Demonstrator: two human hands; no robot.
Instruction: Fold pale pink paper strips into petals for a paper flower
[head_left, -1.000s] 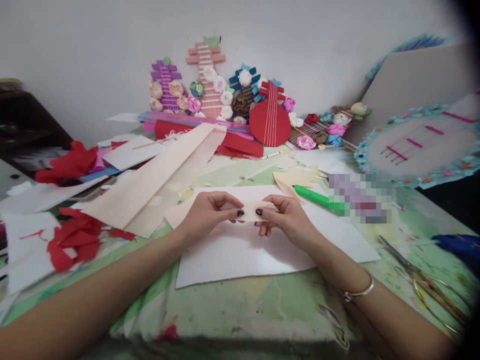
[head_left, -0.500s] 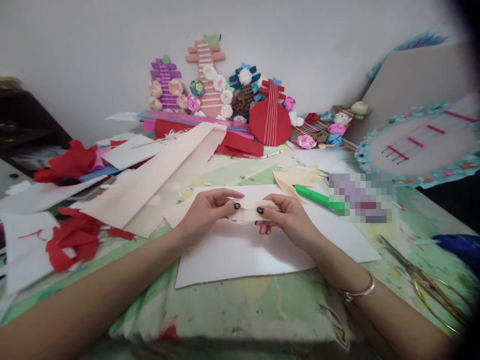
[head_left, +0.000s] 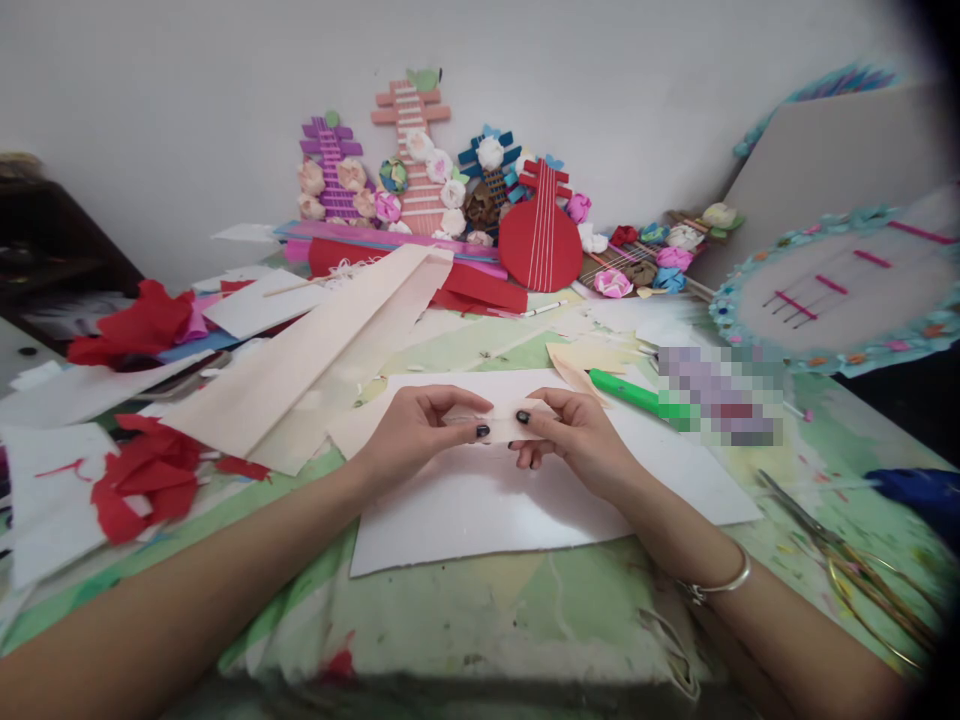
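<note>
A small piece of pale cream paper (head_left: 501,430) is stretched between my two hands, above a white board (head_left: 480,515). My left hand (head_left: 427,425) pinches its left end between thumb and fingers. At the other end, the thumb and forefinger of my right hand (head_left: 566,430) are closed on the same paper, with the lower fingers curled beneath. Parts of the paper are hidden by the fingers. Just beyond my right hand lie a cream paper scrap (head_left: 577,365) and a green cutter-like tool (head_left: 634,395).
Large cream paper sheets (head_left: 300,360) and crumpled red paper (head_left: 154,475) lie to the left. Gold-handled scissors (head_left: 832,550) rest at the right. Decorated paper instruments, including a red one (head_left: 538,245), stand along the wall. An oval blue-edged piece (head_left: 825,290) stands at the right.
My left thumb has shifted slightly right and down along the paper. The right thumb has moved a little up. Both hands keep hold, and the surrounding things stay put.
</note>
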